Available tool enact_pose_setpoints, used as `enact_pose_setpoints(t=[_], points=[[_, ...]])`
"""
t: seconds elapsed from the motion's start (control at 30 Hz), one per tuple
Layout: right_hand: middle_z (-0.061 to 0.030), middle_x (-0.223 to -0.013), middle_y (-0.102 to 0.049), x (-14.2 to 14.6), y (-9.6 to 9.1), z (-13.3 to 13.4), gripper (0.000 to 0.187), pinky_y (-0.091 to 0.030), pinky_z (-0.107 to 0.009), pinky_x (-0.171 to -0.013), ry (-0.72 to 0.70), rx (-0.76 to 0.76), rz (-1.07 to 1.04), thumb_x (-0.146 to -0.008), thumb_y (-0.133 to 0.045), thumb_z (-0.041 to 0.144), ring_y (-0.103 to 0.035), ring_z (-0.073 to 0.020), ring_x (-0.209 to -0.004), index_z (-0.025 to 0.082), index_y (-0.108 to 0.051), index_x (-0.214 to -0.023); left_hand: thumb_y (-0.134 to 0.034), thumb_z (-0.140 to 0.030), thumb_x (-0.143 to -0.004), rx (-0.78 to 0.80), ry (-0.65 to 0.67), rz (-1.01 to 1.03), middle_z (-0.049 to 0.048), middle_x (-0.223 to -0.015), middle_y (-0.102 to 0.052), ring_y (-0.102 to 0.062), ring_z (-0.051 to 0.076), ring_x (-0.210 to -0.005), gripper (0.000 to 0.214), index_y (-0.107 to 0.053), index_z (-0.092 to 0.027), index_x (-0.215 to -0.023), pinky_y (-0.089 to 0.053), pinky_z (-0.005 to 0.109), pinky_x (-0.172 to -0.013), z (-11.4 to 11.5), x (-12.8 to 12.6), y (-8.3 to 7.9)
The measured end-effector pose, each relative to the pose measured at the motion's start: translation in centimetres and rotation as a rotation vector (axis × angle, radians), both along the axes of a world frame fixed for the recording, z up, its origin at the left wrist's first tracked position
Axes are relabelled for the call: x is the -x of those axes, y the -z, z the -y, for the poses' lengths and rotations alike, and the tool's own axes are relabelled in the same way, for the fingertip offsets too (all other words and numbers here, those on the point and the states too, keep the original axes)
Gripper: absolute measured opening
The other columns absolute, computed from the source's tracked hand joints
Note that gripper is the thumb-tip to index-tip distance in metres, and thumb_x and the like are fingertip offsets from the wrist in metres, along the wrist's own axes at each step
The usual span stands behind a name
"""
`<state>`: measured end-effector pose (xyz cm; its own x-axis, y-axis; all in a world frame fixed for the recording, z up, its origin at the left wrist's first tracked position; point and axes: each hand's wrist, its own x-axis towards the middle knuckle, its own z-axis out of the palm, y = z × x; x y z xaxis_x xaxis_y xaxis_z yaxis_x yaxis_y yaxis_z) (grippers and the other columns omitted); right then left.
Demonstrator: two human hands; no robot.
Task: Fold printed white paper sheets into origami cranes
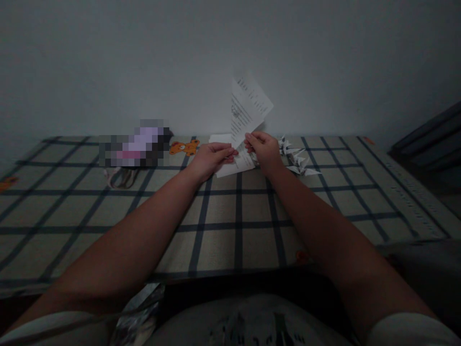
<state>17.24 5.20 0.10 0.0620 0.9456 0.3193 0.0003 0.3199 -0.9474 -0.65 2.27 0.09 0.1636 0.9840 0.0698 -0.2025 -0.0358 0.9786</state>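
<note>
A sheet of printed paper [248, 105], partly folded, stands raised above the table between my two hands. My left hand [216, 156] pinches its lower left corner. Across from it, my right hand [263, 146] grips the lower right edge between thumb and fingers. Beneath both hands lie more sheets of printed paper [234, 169], flat on the cloth and partly covered by my hands. Just right of my right hand sit several folded paper cranes [297, 158] with pointed tips, some hidden behind my wrist.
A checked tablecloth [219, 240] with orange bear prints covers the table, which meets a plain wall [144, 62]. At the left lies a blurred-out purple and dark object [144, 144] with a strap. A dark slatted thing [432, 139] stands at the right.
</note>
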Motion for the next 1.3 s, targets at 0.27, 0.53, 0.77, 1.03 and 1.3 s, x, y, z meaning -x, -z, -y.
enact_pose_setpoints(t=[0.27, 0.53, 0.77, 1.03, 1.3], points=[[-0.0016, -0.073, -0.073, 0.2, -0.5, 0.7, 0.023, -0.052, -0.022, -0.06, -0.084, 0.056, 0.027, -0.082, -0.075, 0.039, -0.065, -0.0103, -0.065, 0.017, -0.068, -0.082, -0.085, -0.031, -0.067, -0.035, -0.056, -0.1, 0.0079, -0.08, -0.077, -0.072, 0.015, -0.07, 0.026, -0.074, -0.011, -0.081, -0.06, 0.028, -0.075, 0.4, -0.2, -0.1], [-0.0014, -0.072, -0.071, 0.2, -0.3, 0.8, 0.022, -0.052, -0.022, -0.061, -0.095, 0.062, 0.009, -0.081, -0.075, 0.037, -0.063, -0.0101, -0.064, 0.017, -0.067, -0.078, -0.089, -0.044, -0.063, -0.074, -0.06, -0.122, 0.0034, -0.067, -0.071, -0.063, 0.011, -0.056, 0.037, -0.072, -0.014, -0.075, -0.055, 0.024, -0.061, -0.1, 0.0, -0.1], [-0.0006, -0.066, -0.07, 0.1, -1.1, 1.6, 0.022, -0.051, -0.023, -0.061, -0.222, 0.086, 0.12, -0.078, -0.076, 0.035, -0.06, -0.0097, -0.059, 0.016, -0.068, -0.072, -0.083, -0.05, -0.07, -0.135, -0.176, -0.159, 0.0012, -0.068, -0.068, -0.057, 0.009, -0.057, 0.037, -0.071, -0.015, -0.073, -0.045, 0.021, -0.056, -0.5, 0.3, 0.2], [0.0011, -0.068, -0.069, 0.2, -0.5, 1.0, 0.027, -0.054, -0.022, -0.061, -0.218, 0.097, -0.007, -0.081, -0.074, 0.044, -0.064, -0.0098, -0.062, 0.019, -0.066, -0.079, -0.084, -0.043, -0.07, -0.097, -0.145, -0.088, 0.0002, -0.061, -0.064, -0.05, 0.008, -0.049, 0.032, -0.067, -0.016, -0.066, -0.038, 0.021, -0.048, -0.4, 0.5, 0.0], [-0.0003, -0.066, -0.07, -0.1, -0.1, 0.6, 0.03, -0.056, -0.025, -0.065, -0.21, 0.096, 0.03, -0.079, -0.077, 0.046, -0.065, -0.0109, -0.062, 0.018, -0.066, -0.076, -0.082, -0.031, -0.066, 0.002, -0.051, 0.045, 0.0057, -0.085, -0.077, -0.068, 0.014, -0.068, 0.026, -0.073, -0.015, -0.084, -0.052, 0.025, -0.063, -0.1, -0.1, 0.0]])
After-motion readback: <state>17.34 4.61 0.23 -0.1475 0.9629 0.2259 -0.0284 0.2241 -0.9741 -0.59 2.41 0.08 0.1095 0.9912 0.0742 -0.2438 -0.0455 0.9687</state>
